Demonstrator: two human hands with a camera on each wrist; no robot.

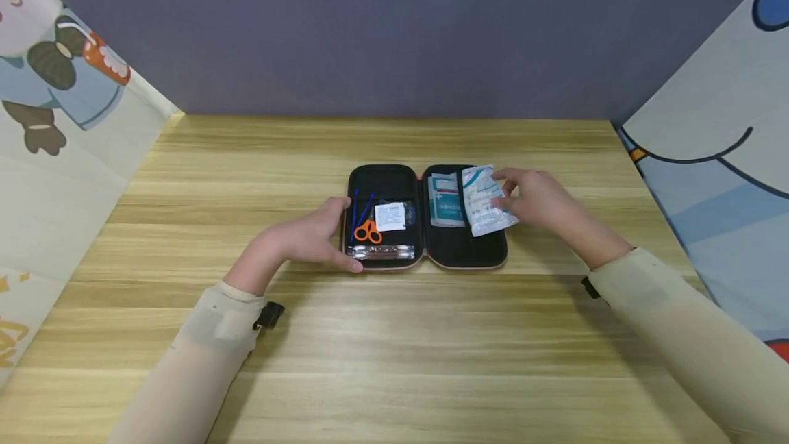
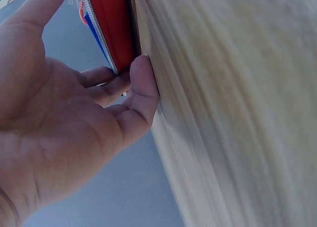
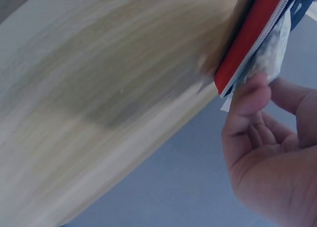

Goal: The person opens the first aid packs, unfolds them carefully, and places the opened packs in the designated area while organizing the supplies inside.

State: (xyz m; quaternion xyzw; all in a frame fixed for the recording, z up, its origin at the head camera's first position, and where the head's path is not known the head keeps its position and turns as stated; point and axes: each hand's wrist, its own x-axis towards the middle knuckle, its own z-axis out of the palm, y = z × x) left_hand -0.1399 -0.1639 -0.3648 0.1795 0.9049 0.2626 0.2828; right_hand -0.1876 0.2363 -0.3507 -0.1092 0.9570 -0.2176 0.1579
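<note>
A first-aid case (image 1: pixel 470 252), black inside and red outside, lies unfolded on the table in the head view. My left hand (image 1: pixel 308 233) holds its left side, thumb at the front corner; in the left wrist view, bent fingers touch its red shell (image 2: pixel 115 26). My right hand (image 1: pixel 535 199) pinches the right edge of a white plastic packet (image 1: pixel 485 201), which lies partly under a black elastic strap in the right half. In the right wrist view, thumb and finger meet on the packet (image 3: pixel 271 53). Teal-and-white packets (image 1: pixel 446 201) sit beside it.
In the case's left half are orange-handled scissors (image 1: pixel 368 231), blue strips (image 1: pixel 354 214), a small white packet (image 1: pixel 391 216) and a clear-wrapped item (image 1: pixel 381 252). The wooden table (image 1: pixel 394 348) meets a grey wall (image 1: pixel 394 33) behind and printed panels at both sides.
</note>
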